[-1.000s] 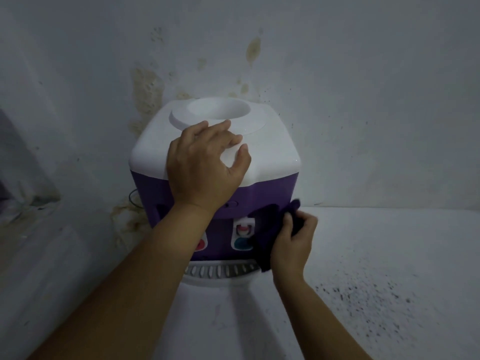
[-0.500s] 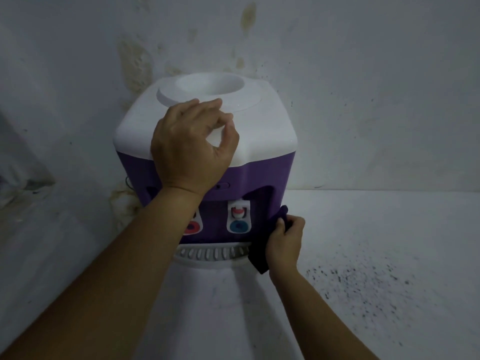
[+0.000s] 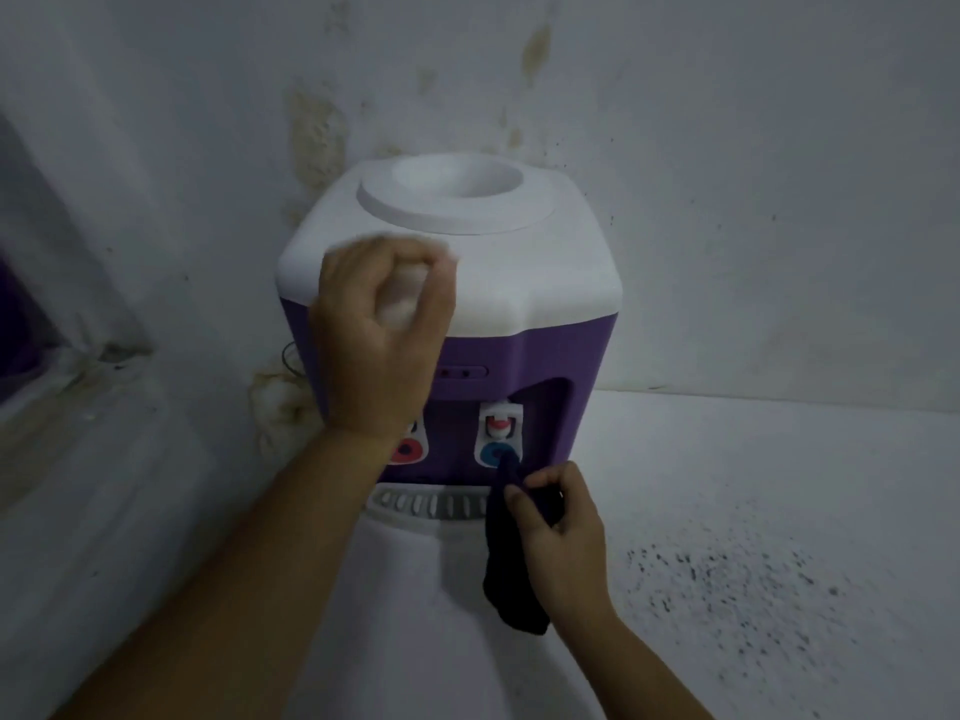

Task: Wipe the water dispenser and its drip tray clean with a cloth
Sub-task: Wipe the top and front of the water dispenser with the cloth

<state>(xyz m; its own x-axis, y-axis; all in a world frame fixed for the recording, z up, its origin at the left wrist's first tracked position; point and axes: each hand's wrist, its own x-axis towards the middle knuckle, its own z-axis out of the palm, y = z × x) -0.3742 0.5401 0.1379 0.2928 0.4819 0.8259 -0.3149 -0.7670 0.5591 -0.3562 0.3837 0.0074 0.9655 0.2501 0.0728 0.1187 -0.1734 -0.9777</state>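
A water dispenser [image 3: 561,356] with a purple body and white top stands against the wall. My left hand [image 3: 379,335] is blurred over the front-left of the top, fingers curled, with nothing seen in it. My right hand [image 3: 561,527] grips a dark cloth [image 3: 511,579] in front of the dispenser's lower right. The cloth's upper tip touches the blue tap [image 3: 491,452], and its lower end hangs onto the surface. The red tap [image 3: 408,452] is partly hidden by my left wrist. The grey slotted drip tray [image 3: 415,504] shows below the taps, its right end behind the cloth.
The dispenser sits on a white surface with black specks [image 3: 727,574] to the right. A stained, peeling wall [image 3: 317,122] rises close behind it. A thin cable [image 3: 291,356] loops at the dispenser's left side. A dark shape [image 3: 15,324] is at the left edge.
My right hand has moved the cloth from the dispenser's right front corner down and left to the blue tap. My left hand's fingers have curled further, and it slid slightly left.
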